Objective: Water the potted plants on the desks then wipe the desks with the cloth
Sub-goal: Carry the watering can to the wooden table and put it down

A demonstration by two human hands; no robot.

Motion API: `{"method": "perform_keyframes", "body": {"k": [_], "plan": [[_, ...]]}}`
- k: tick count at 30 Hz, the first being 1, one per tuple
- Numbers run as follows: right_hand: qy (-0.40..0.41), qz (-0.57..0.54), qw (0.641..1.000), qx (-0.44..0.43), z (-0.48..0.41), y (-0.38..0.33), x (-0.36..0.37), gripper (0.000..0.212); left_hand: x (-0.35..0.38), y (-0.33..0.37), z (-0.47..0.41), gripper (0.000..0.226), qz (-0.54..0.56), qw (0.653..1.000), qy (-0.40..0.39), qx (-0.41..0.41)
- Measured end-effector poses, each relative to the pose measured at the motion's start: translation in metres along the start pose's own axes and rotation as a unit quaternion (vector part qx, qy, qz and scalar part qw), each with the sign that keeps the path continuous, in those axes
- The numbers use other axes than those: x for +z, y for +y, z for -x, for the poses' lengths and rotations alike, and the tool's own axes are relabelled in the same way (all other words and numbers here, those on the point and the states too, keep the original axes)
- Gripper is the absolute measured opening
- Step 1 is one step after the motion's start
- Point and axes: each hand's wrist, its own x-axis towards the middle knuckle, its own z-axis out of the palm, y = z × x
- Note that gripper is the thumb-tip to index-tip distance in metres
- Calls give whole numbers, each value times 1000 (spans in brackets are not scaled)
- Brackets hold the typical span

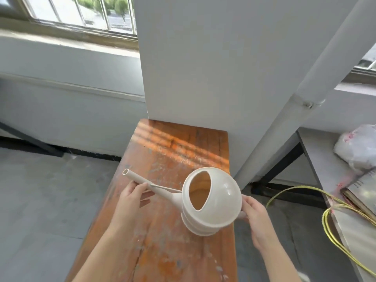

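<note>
The cream watering can (223, 200) tilts over the orange desk (173, 151) at lower centre, its spout (135, 177) pinched by the left hand (130, 198), the right hand (254, 212) curled at its rear. A white pillar (203, 58) closes the desk's far edge; open floor (50, 190) lies lower left.

The scuffed orange wooden bench (162, 251) runs under the left hand (130, 200) and ahead to a white pillar (223, 68). Right of the right hand (254, 214), a grey bench (317, 151) carries a plastic bag (358, 147) and yellow cable (324, 220).
</note>
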Motion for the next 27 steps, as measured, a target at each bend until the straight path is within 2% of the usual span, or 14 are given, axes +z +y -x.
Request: {"method": "perform_keyframes", "body": {"k": [6, 10, 14, 19, 23, 27], "plan": [[-24, -6, 1000, -16, -65, -32, 2, 27, 30, 30, -51, 20, 38, 999, 3, -7], [-33, -12, 999, -24, -109, -59, 14, 14, 45, 49, -95, 19, 56, 998, 13, -7], [-33, -12, 999, -25, -159, -76, 32, 13, 57, 58, -138, 13, 99, 994, 44, -1], [-18, -16, 999, -23, -212, -80, 56, 24, 76, 57, -185, 17, 140, 987, 80, 15], [0, -19, 999, -50, -240, -84, 68, 19, 85, 55, -213, 21, 152, 985, 85, 17], [14, -17, 999, -42, -258, -86, 75, 26, 87, 50, -233, 29, 159, 983, 86, 27]]}}
